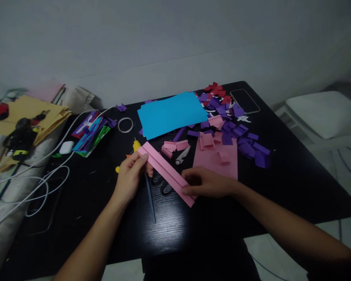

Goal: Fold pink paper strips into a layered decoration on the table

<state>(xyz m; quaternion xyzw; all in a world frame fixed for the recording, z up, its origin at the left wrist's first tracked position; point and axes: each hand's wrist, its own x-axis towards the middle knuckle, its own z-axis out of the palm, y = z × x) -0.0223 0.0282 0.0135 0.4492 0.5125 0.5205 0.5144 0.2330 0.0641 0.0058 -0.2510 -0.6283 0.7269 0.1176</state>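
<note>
A long folded strip of pink paper (166, 170) slants between my hands above the table. My left hand (130, 171) pinches its upper left end, thumb on top. At the lower right end, my right hand (204, 182) grips the strip between thumb and fingers. Under the strip lie black-handled scissors (179, 157), their blades showing beyond it. A dark thin stick (150, 201) rests below my left hand, and a yellow-tipped tool (136, 144) lies just past it. Beyond my right hand is a pink sheet (215, 166) with small folded pink pieces (207, 140) on it.
Blue sheets (172, 115) lie at the back centre. Purple folded pieces (247, 146) and red scraps (215, 89) spread to the right, near a phone (245, 100). On the left are a tape ring (125, 125), coloured paper strips (90, 134), a white earbud case (66, 147) and loose white cables (46, 181).
</note>
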